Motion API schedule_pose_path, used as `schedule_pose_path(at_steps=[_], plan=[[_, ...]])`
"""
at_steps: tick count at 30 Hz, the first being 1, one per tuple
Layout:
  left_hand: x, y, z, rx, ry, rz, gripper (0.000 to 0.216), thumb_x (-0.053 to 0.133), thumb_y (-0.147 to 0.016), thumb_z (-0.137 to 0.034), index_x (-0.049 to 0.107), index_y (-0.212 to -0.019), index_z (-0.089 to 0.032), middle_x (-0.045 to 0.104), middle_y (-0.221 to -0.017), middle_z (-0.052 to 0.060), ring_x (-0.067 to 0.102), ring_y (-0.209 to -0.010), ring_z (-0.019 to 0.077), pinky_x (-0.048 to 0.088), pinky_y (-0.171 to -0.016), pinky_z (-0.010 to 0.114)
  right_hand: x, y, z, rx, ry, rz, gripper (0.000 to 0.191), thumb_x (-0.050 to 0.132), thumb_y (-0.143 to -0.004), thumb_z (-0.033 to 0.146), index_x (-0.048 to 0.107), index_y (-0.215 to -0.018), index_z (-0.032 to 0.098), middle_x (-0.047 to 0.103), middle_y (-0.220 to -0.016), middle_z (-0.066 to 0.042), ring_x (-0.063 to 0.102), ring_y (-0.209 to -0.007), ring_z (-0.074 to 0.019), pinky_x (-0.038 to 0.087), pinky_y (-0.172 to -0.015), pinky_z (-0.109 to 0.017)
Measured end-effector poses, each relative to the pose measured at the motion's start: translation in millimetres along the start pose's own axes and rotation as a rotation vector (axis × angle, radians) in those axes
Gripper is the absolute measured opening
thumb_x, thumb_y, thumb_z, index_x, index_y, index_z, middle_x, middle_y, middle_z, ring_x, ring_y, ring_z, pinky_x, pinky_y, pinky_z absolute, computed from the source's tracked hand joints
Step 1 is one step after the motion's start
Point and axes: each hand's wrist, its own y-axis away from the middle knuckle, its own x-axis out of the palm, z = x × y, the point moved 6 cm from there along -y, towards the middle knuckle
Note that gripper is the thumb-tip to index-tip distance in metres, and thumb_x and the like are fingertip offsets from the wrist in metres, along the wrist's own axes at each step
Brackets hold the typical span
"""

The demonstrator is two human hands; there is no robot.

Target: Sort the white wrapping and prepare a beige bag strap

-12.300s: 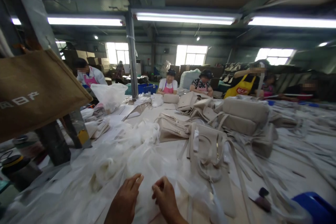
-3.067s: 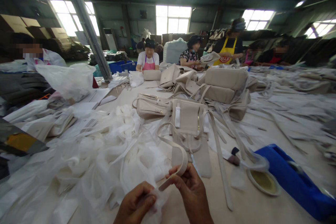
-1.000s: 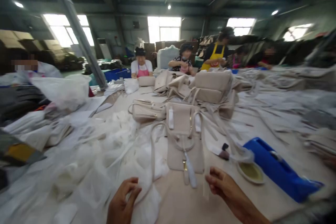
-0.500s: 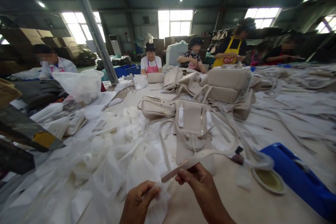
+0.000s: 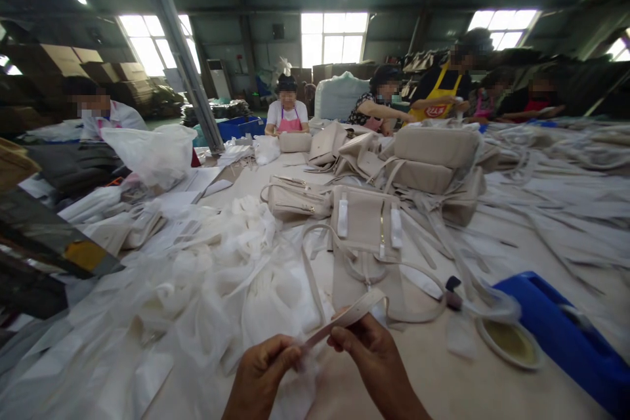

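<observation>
Right hand [image 5: 369,348] pinches a flat beige strap [image 5: 361,310] between thumb and fingers, close to its near end, which slants down toward the left hand [image 5: 263,367]. That hand is closed at the fingertips on thin, cloudy film [image 5: 309,359] at the strap's tip; whether it grips the strap's end too, one cannot tell. Beyond the right hand the strap, smooth and ribbon-like, bends and runs in a loose curve over the pale table [image 5: 423,361].

To the left spreads a crumpled, translucent heap of wrap [image 5: 197,295], all soft folds. To the right lie a blue plastic container [image 5: 566,335], hard and long, a round shallow thing [image 5: 512,342] with a yellowish middle, and a small dark piece [image 5: 453,293].

Just past the hands a beige bag [image 5: 364,216] lies flat, with a straight gold zip [image 5: 382,223], white-wrapped strips on both sides and a curved handle [image 5: 364,270]. A smaller, boxy bag [image 5: 298,200] touches its left side. Farther off, plump, smooth bags [image 5: 436,147] are piled up.

Across the table sit a person in a pink apron [image 5: 289,123] and others; one wears a yellow apron [image 5: 443,88]. Behind them, bright windows [image 5: 335,39] break the dark wall.
</observation>
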Motion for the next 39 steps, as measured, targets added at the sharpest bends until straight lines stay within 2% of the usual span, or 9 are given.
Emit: schedule_pose_path(at_steps=[5, 8, 11, 16, 22, 24, 28, 34, 39], plan=[[11.7, 2.8, -8.9, 0.081, -0.077, 0.012, 0.031, 0.055, -0.084, -0.048, 0.067, -0.076, -0.021, 0.063, -0.072, 0.0, 0.056, -0.075, 0.019, 0.041, -0.071, 0.025, 18.8, 9.5, -21.9, 0.081, -0.12, 0.123, 0.026, 0.072, -0.071, 0.036, 0.064, -0.085, 0.016, 0.065, -0.082, -0.004, 0.06, -0.084, -0.0196, 0.047, -0.078, -0.032], [15.3, 4.6, -6.1, 0.096, -0.194, 0.031, 0.033, 0.049, -0.086, -0.048, 0.069, -0.08, -0.021, 0.066, -0.075, 0.001, 0.058, -0.075, 0.0198, 0.042, -0.069, 0.025, 19.5, 14.8, -32.2, 0.159, -0.183, 0.193, 0.041, 0.077, -0.065, 0.04, 0.064, -0.095, 0.016, 0.067, -0.091, -0.006, 0.061, -0.088, -0.0213, 0.047, -0.08, -0.033], [12.2, 5.0, 1.9, 0.076, -0.277, 0.021, 0.034, 0.048, -0.087, -0.049, 0.068, -0.079, -0.022, 0.065, -0.072, 0.0, 0.058, -0.071, 0.0186, 0.041, -0.065, 0.024, -2.8, 14.1, -40.9, 0.29, -0.341, 0.07, 0.052, 0.071, -0.068, 0.054, 0.06, -0.104, 0.019, 0.064, -0.099, -0.007, 0.061, -0.09, -0.0202, 0.049, -0.073, -0.03], [16.2, 2.3, 9.6, 0.138, -0.391, 0.011, 0.032, 0.046, -0.089, -0.047, 0.068, -0.084, -0.024, 0.068, -0.077, 0.001, 0.061, -0.075, 0.0193, 0.045, -0.067, 0.024, -29.3, 13.2, -59.1, 0.34, -0.379, -0.161, 0.038, 0.073, -0.067, 0.052, 0.058, -0.08, 0.019, 0.06, -0.079, 0.0, 0.059, -0.076, -0.0129, 0.046, -0.064, -0.022], [36.9, 4.1, 13.2, 0.379, -0.754, 0.077, 0.028, 0.04, -0.094, -0.039, 0.066, -0.091, -0.029, 0.07, -0.083, 0.0, 0.064, -0.08, 0.0187, 0.048, -0.072, 0.027, -0.4, 24.8, -76.5, 0.297, -0.246, 0.108, 0.052, 0.079, -0.055, 0.055, 0.064, -0.083, 0.014, 0.06, -0.072, -0.003, 0.054, -0.064, -0.0122, 0.041, -0.051, -0.02], [38.7, 4.8, 14.4, 0.411, -0.824, 0.061, 0.028, 0.039, -0.094, -0.038, 0.065, -0.089, -0.027, 0.07, -0.08, 0.001, 0.065, -0.075, 0.0185, 0.049, -0.069, 0.027, -1.9, 27.4, -80.1, 0.339, -0.287, 0.118, 0.056, 0.079, -0.054, 0.056, 0.064, -0.087, 0.014, 0.06, -0.072, -0.004, 0.055, -0.064, -0.0124, 0.042, -0.05, -0.02], [44.8, 5.1, 21.5, 0.368, -0.821, 0.064, 0.029, 0.039, -0.094, -0.039, 0.064, -0.087, -0.027, 0.071, -0.08, 0.002, 0.066, -0.074, 0.0191, 0.049, -0.066, 0.026, -11.1, 30.8, -92.6, 0.41, -0.412, 0.041, 0.062, 0.081, -0.051, 0.056, 0.061, -0.094, 0.016, 0.058, -0.069, -0.002, 0.056, -0.06, -0.0123, 0.043, -0.049, -0.021], [53.1, 1.9, 41.0, 0.256, -0.688, 0.037, 0.024, 0.039, -0.093, -0.038, 0.058, -0.087, -0.024, 0.07, -0.079, 0.004, 0.066, -0.073, 0.0203, 0.051, -0.063, 0.027, -1.5, 34.4, -116.9, 0.461, -0.331, 0.121, 0.061, 0.078, -0.052, 0.06, 0.06, -0.088, 0.014, 0.055, -0.056, 0.002, 0.05, -0.046, -0.0089, 0.039, -0.046, -0.021], [52.2, -15.2, 28.1, 0.345, -0.8, -0.104, 0.012, 0.047, -0.087, -0.02, 0.058, -0.082, -0.021, 0.054, -0.127, 0.013, 0.05, -0.119, 0.0285, 0.045, -0.095, 0.041, -9.4, 10.3, -117.1, 0.434, -0.244, -0.018, 0.051, 0.076, -0.058, 0.055, 0.06, -0.081, 0.012, 0.059, -0.06, -0.001, 0.053, -0.05, -0.0105, 0.042, -0.047, -0.021]])
